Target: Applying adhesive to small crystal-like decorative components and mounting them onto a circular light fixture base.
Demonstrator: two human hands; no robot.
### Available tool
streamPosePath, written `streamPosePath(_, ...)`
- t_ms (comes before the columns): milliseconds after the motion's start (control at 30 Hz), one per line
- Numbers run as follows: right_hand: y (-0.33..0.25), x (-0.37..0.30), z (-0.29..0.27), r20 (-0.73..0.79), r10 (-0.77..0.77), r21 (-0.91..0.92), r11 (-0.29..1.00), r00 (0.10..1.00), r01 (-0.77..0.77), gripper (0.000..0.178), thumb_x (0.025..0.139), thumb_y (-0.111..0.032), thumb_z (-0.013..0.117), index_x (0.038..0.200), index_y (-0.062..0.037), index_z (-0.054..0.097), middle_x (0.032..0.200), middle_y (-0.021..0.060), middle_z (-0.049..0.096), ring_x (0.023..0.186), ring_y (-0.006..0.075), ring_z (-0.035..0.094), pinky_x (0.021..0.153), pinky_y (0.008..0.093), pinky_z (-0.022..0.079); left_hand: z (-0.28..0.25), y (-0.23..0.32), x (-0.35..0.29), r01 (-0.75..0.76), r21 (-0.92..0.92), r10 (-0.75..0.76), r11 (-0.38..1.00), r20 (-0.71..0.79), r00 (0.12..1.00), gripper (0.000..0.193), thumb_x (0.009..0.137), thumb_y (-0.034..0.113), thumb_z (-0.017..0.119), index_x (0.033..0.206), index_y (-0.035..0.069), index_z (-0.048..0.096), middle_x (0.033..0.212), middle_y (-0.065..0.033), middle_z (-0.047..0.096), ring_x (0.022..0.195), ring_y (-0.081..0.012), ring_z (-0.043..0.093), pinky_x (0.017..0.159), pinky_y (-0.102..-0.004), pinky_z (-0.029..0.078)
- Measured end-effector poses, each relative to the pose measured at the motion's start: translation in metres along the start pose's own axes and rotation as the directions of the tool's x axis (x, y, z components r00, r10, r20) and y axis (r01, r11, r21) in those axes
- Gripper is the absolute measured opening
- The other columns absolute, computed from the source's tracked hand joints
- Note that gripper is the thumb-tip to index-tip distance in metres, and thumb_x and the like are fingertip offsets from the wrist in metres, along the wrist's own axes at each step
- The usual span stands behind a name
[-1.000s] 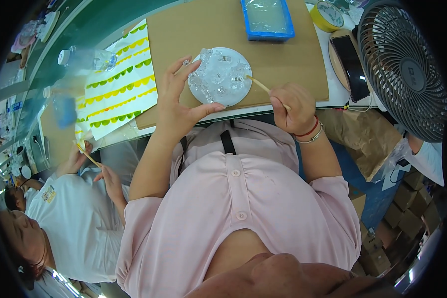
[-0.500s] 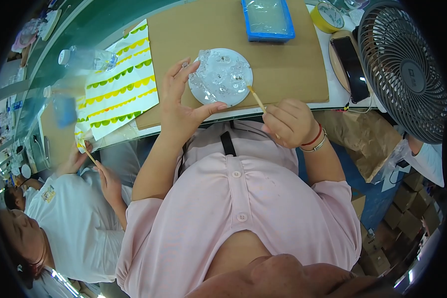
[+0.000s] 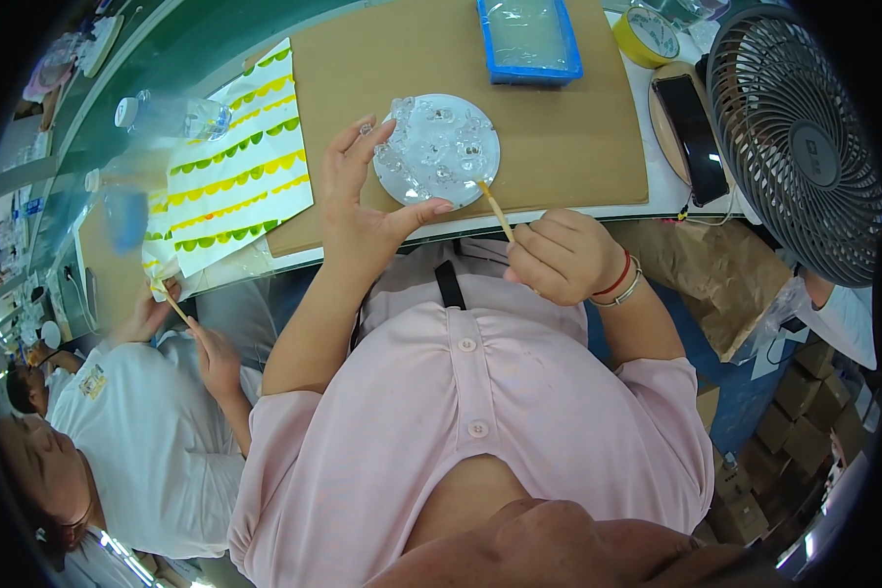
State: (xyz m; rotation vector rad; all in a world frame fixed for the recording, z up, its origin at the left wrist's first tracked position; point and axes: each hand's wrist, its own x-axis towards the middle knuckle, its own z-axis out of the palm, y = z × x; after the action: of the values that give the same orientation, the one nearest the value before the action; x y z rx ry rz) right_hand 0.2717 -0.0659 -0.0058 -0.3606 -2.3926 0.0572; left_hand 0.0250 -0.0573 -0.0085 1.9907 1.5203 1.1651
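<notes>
A round white plate [image 3: 394,186] lies on the brown cardboard, with several clear, glassy pieces [image 3: 439,147] spread over it. My left hand [image 3: 363,196] grips the plate's left side, thumb along the near edge and fingers at the upper left; a clear piece sits by the fingertips. In my closed right hand [image 3: 566,257] is a thin paintbrush [image 3: 497,213] with a pale handle. Its darker tip meets the plate's near right part, next to the clear pieces. Whether the tip touches a piece, I cannot tell.
A blue tray [image 3: 534,74] with a clear filling stands on the cardboard [image 3: 588,137]. Yellow tape [image 3: 647,36], a phone [image 3: 691,127] and a grey fan [image 3: 804,147] are at right. A patterned sheet [image 3: 245,167], bottles [image 3: 167,115] and a co-worker's hands [image 3: 211,358] are at left.
My right hand has shifted slightly left, and the brush tip has moved left and a little nearer along the plate. My left hand and the plate are almost unmoved.
</notes>
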Motion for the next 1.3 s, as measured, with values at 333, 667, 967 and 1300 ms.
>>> streamPosePath(333, 0.003, -0.007, -0.002, -0.127, 0.239, 0.129, 0.966, 0.963, -0.223, 0.012, 0.084, -0.009, 0.063, 0.089, 0.0001, 0.057, 0.075, 0.012, 0.061, 0.058, 0.0235, 0.056, 0.051, 0.0317, 0.044, 0.004, 0.007, -0.006, -0.001, 0.032, -0.001, 0.999, 0.042, 0.999, 0.1, 0.053, 0.031, 0.091, 0.137, 0.01, 0.04, 0.136, -0.02, 0.036, 0.127, -0.0351, 0.037, 0.102, -0.0444, 0.037)
streamPosePath(667, -0.001, -0.002, 0.01, -0.21, 0.361, 0.194, 0.926, 0.909, -0.323, 0.006, 0.086, -0.005, 0.059, 0.09, -0.001, 0.057, 0.074, 0.0126, 0.062, 0.055, 0.0254, 0.057, 0.051, 0.0326, 0.045, -0.012, 0.001, 0.011, -0.04, -0.076, 0.056, 0.996, 0.221, 0.974, 0.095, 0.054, 0.024, 0.09, 0.135, 0.008, 0.043, 0.137, -0.0183, 0.038, 0.124, -0.035, 0.042, 0.103, -0.0433, 0.038)
streamPosePath(967, 0.0, -0.001, 0.006, -0.228, 0.416, 0.14, 0.909, 0.88, -0.394, 0.003, 0.086, -0.003, 0.058, 0.088, -0.0015, 0.058, 0.073, 0.0122, 0.063, 0.056, 0.0266, 0.059, 0.051, 0.033, 0.046, 0.015, 0.0, 0.001, -0.088, 0.012, 0.088, 0.996, -0.025, 0.996, 0.091, 0.058, 0.024, 0.089, 0.134, 0.008, 0.042, 0.131, -0.0176, 0.041, 0.121, -0.035, 0.044, 0.099, -0.043, 0.041)
streamPosePath(1300, -0.006, 0.002, 0.003, -0.137, 0.402, 0.137, 0.913, 0.905, -0.384, 0.005, 0.084, -0.002, 0.06, 0.088, -0.0025, 0.058, 0.074, 0.0119, 0.063, 0.059, 0.0269, 0.059, 0.053, 0.0329, 0.046, -0.02, -0.018, 0.02, -0.138, 0.048, 0.136, 0.989, 0.047, 0.99, 0.071, 0.062, 0.025, 0.086, 0.123, 0.006, 0.054, 0.125, -0.014, 0.053, 0.113, -0.0308, 0.052, 0.091, -0.0385, 0.046)
